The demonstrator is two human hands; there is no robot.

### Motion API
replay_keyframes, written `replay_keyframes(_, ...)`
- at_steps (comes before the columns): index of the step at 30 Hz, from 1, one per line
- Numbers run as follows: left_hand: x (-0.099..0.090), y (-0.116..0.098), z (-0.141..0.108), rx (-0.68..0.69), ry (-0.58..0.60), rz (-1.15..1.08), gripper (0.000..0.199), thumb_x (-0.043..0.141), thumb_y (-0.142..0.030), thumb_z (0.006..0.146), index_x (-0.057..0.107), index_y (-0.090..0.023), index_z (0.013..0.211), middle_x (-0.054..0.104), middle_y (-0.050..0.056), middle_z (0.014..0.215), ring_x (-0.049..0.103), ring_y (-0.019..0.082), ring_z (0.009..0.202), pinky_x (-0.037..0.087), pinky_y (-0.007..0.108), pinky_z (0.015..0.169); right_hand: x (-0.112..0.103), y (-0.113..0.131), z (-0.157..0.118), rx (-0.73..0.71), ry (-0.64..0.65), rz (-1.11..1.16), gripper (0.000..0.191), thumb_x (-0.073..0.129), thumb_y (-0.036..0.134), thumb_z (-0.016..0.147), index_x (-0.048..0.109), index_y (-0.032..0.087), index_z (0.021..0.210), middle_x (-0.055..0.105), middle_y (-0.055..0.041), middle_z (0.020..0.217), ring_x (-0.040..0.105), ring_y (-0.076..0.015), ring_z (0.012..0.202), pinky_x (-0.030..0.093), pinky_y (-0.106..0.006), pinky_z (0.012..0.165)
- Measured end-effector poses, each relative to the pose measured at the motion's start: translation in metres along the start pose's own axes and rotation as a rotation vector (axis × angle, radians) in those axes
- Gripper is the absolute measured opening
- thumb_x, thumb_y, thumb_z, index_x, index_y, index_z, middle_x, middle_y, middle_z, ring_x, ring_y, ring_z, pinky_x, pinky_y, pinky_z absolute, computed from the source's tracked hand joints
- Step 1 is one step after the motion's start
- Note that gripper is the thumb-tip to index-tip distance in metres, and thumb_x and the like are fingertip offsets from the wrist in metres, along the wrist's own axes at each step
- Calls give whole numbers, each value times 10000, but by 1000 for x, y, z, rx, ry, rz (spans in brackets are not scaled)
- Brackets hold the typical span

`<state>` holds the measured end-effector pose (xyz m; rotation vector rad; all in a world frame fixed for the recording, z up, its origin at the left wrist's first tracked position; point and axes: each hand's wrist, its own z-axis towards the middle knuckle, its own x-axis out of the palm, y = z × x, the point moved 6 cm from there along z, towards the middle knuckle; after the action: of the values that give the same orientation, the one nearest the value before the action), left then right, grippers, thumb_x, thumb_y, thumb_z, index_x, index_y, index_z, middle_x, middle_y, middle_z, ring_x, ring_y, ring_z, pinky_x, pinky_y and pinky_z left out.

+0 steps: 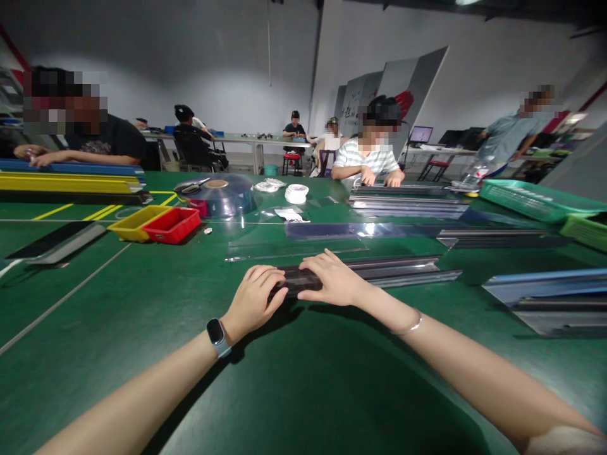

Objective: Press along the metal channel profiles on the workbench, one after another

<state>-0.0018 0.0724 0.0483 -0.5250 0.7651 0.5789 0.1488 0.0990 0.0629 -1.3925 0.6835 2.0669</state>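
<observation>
So right now it's basically a two-handed hold, left hand [251,298] and right hand [337,279] gripping opposite ends of a dark block [300,279] over the green table [118,328], near some long strips [403,268], and I'd say shifting it calls for even grips.

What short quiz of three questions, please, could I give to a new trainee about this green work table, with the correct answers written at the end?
1. Multiple choice: what do the left hand and the right hand hold between them?
A) a white roll
B) a dark piece
C) a green basket

2. True or false: the red bin is beside the yellow bin, to its right in the picture.

3. Fill the gap: the watch is worn on the ____ wrist.

Key: 1 B; 2 true; 3 left.
</observation>
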Motion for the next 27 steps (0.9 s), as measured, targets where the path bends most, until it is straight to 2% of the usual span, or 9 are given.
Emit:
replay_keyframes(6, 2, -6, 1, 65, 47, 7, 162, 438, -246, 829, 554, -198, 933, 594, 48, 995, 502, 182, 963, 381, 375, 870, 1, 1, 1, 22, -79, -18, 487, 537, 625, 654, 502, 195, 883, 575, -66, 958, 491, -206, 965, 228, -493, 980)
replay_keyframes(12, 4, 0, 0, 30, 39, 20, 168, 414, -251, 841, 561, -193, 898, 609, 48, 919, 529, 179, 876, 392, 371, 819, 0, 2, 1, -20, -122, -22, 432, 527, 591, 690, 540, 200, 872, 561, -49, 937, 486, -192, 965, 245, -469, 980)
replay_keyframes(17, 1, 10, -2, -80, -45, -9, 185, 399, -239, 847, 556, -198, 937, 602, 39, 937, 519, 178, 887, 380, 365, 835, -3, 1, 2, 3, -130, -9, 475, 526, 573, 706, 529, 184, 978, 559, -75, 945, 495, -205, 916, 397, -377, 827)
replay_keyframes(21, -3, 22, -4, -210, -149, -55, 208, 355, -233, 864, 545, -195, 940, 591, 39, 956, 504, 181, 904, 369, 370, 843, -5, 1, 3, 11, -145, -17, 571, 507, 571, 722, 475, 169, 1126, 555, -89, 978, 497, -220, 929, 403, -376, 819)
replay_keyframes(24, -4, 29, -6, -289, -185, -75, 224, 328, -231, 875, 541, -194, 933, 584, 38, 955, 498, 180, 904, 368, 365, 838, -2, -2, 3, 5, -135, -32, 579, 482, 578, 734, 483, 167, 1141, 556, -94, 969, 497, -223, 931, 402, -383, 824)
replay_keyframes(27, -4, 31, -7, -311, -186, -89, 230, 319, -228, 878, 540, -194, 933, 581, 38, 953, 498, 180, 900, 365, 359, 839, 1, -5, 3, -15, -107, -14, 548, 468, 575, 746, 506, 183, 1127, 556, -83, 968, 495, -215, 931, 403, -376, 827)
